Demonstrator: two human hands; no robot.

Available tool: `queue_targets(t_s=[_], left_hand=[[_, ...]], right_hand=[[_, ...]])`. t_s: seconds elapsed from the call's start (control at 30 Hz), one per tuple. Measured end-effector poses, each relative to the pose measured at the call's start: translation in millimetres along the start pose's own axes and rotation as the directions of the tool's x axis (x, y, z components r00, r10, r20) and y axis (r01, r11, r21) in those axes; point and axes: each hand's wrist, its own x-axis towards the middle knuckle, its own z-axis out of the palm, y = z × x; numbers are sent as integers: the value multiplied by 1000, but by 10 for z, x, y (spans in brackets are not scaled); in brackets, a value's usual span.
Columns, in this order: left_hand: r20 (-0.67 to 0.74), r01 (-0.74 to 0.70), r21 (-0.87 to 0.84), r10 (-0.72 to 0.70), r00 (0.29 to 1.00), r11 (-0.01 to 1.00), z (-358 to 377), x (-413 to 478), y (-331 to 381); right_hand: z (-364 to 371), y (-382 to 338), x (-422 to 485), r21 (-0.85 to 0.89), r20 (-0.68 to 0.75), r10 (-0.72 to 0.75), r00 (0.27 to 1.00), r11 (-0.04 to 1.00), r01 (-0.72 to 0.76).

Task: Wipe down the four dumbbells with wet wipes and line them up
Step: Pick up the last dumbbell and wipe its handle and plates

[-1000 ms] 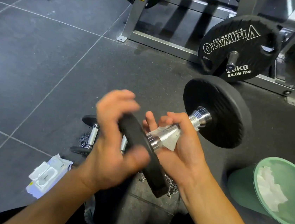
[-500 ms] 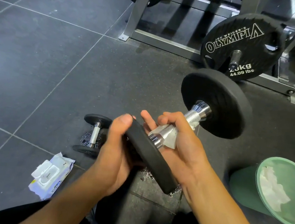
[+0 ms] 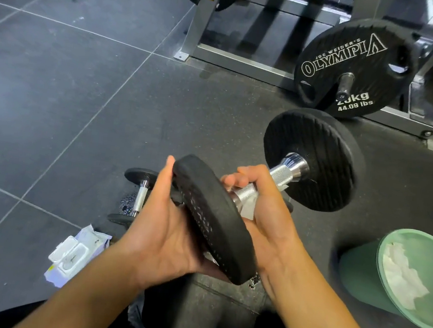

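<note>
1. Dumbbell (image 3: 280,172) is held in the air over the lap, its long axis running from near plate (image 3: 212,217) low-left to far plate (image 3: 315,159) up-right.
2. Right hand (image 3: 266,210) curls round the handle with a wet wipe (image 3: 248,209) pinched beneath. Bare knurl lies just beyond its fingers.
3. Left hand (image 3: 164,233) holds the near plate in its palm, thumb along the rim, fingers hidden.

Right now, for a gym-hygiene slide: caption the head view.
Right hand wraps a wet wipe around the dumbbell handle while left hand cradles its near plate, beside a green bin.

Well beyond the right hand (image 3: 268,218), black Olympia weight plate (image 3: 355,71) on a grey rack frame (image 3: 237,65); near its right, green bin (image 3: 359,274); underneath, dark floor tiles (image 3: 56,91).
</note>
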Motion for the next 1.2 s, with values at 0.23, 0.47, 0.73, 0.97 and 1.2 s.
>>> queue_targets(t_s=[0.23,0.47,0.73,0.97,1.2], left_hand=[[-27,-263,169,271,962,950,58,106,33],[686,-605,675,660,306,-422,-81,169,134],[-82,18,26,-16,997,999,-133,105,49],[-147,-325,-106,309,940,940,27,234,-6],[774,-434,606,620,130,-666,-151,174,-224]], right_hand=[[-18,-33,31,-47,-51,-42,998,998,40],[-87,-11,128,-20,-30,-37,999,999,37],[-58,-10,85,12,-17,-98,995,995,98],[-98,24,223,-26,-17,-214,977,977,214],[-136,-130,212,-118,-43,-169,985,979,163]])
